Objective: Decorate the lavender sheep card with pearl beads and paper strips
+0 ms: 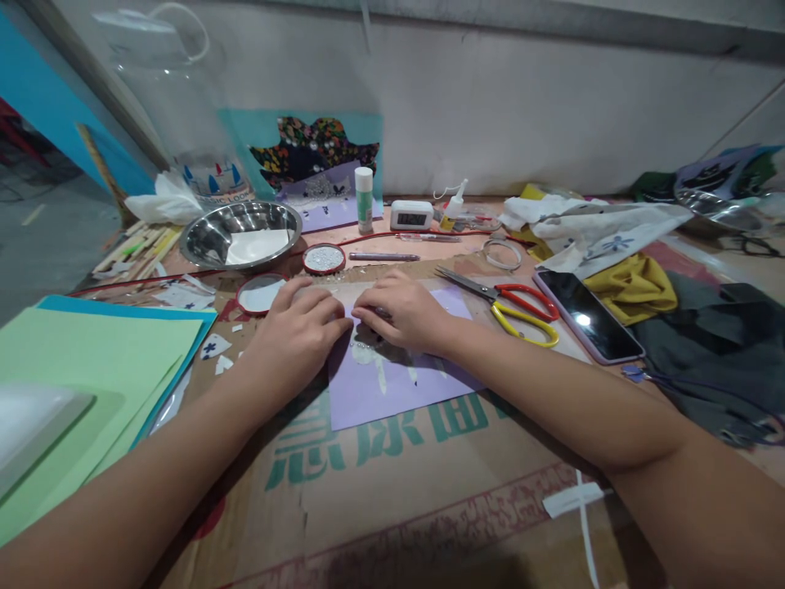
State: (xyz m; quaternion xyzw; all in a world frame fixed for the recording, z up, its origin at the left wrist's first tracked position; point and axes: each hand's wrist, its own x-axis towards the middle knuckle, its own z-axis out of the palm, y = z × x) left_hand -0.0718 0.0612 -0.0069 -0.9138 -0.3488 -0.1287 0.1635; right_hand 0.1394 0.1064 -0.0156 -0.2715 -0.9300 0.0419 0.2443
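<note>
A sheet of purple paper (361, 401) lies on the cardboard, with a pale and dark pattern and small clear beads in its middle. My left hand (307, 323) is at the sheet's left edge, fingers bent and held together. Across the top of the pattern rests my right hand (398, 311), its fingers curled and closed. The two thumbs nearly meet. Whatever lies under the fingers of either hand is hidden. Just beyond my left hand are a round lid with white contents (261, 293) and a red-rimmed lid of small beads (324, 258).
Scissors (521, 307) and a phone (589, 315) lie at right. Behind stand a steel bowl (245, 217), a glue stick (364, 200), a digital clock (410, 215) and a small glue bottle (452, 209). Green paper (110, 352) is stacked at left; cloth scraps (631, 286) lie at right.
</note>
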